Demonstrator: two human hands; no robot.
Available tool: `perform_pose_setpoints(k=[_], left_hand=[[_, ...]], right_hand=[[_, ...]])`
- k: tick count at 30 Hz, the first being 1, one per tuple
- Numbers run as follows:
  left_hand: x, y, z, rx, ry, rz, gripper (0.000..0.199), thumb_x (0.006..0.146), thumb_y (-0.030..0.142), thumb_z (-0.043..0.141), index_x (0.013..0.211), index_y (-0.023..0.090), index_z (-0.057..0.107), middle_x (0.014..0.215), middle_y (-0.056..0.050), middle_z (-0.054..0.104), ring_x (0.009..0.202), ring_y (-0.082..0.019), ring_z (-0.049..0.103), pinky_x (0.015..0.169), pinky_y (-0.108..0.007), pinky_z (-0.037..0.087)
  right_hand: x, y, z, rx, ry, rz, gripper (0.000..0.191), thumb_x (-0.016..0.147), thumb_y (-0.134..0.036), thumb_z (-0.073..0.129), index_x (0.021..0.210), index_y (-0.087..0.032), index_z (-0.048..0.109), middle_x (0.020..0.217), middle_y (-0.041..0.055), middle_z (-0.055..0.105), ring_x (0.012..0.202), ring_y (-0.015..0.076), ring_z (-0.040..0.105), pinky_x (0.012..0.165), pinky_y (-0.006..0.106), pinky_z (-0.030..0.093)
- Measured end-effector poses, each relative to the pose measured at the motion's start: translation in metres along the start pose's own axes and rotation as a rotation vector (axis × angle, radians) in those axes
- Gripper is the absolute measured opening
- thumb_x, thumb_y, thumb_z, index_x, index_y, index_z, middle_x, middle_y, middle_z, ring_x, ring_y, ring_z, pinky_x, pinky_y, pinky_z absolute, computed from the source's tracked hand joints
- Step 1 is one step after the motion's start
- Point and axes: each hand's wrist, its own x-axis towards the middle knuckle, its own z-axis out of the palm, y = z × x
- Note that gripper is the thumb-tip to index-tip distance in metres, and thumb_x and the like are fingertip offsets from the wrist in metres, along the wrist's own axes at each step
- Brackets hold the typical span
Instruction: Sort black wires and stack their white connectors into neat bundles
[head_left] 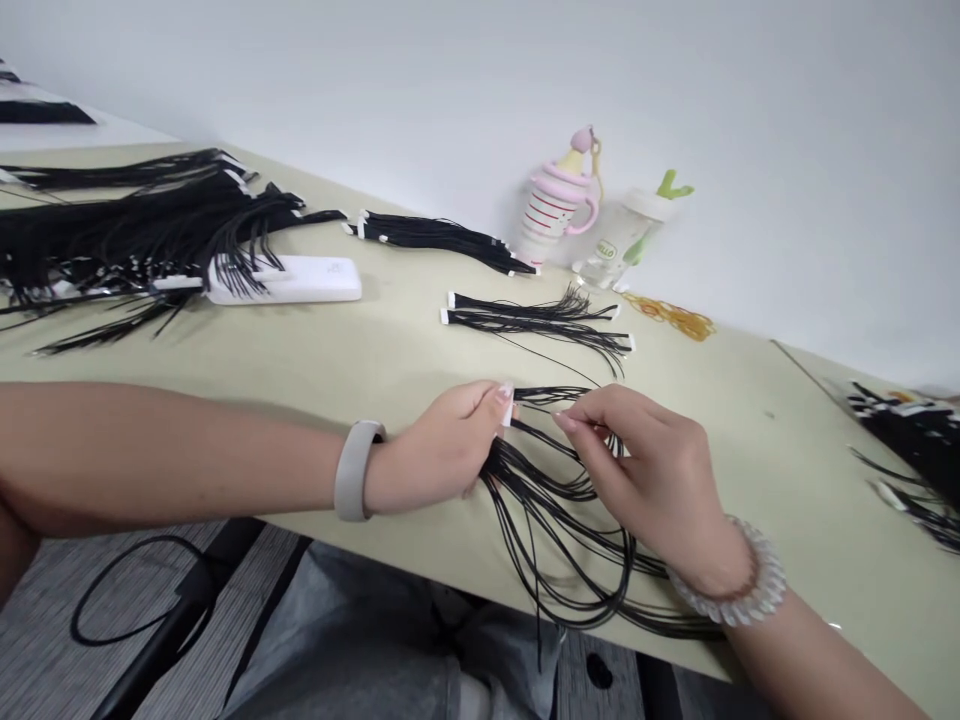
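Observation:
My left hand is closed on a wire harness, with its white connector showing at the thumb tip. Looped black wires hang from below that hand and run right, over the table's front edge. My right hand pinches with thumb and forefinger at a thin black wire just right of the connector. Part of the wires is hidden behind the right hand. Beyond the hands lie two short black harnesses with white connectors at their ends.
Piles of black harnesses cover the table's left side, partly over a white box-shaped device. A harness bundle, a pink cup, a clear bottle and yellow rubber bands stand or lie along the wall. More harnesses lie far right.

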Motion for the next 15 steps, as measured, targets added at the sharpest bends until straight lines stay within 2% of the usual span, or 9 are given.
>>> perform_pose_setpoints(k=[6,15], left_hand=[[-0.0005,0.0008,0.0003,0.019,-0.009,-0.009,0.037,0.085,0.050,0.029,0.071,0.019,0.045,0.047,0.006,0.035,0.031,-0.005,0.033,0.029,-0.018,0.031],[-0.0015,0.0027,0.0000,0.031,-0.011,-0.012,0.035,0.085,0.048,0.029,0.070,0.020,0.042,0.044,0.007,0.034,0.030,-0.006,0.034,0.029,-0.018,0.030]], right_hand=[[-0.0008,0.0014,-0.0007,-0.111,-0.008,-0.095,0.007,0.081,-0.012,0.049,0.081,-0.016,0.055,0.074,0.0036,0.058,0.068,0.0117,0.053,0.060,0.023,0.044],[-0.0052,0.0078,-0.0010,-0.257,-0.014,-0.265,0.020,0.075,0.000,0.050,0.089,-0.013,0.054,0.085,0.0069,0.060,0.079,0.0153,0.053,0.068,0.028,0.046]])
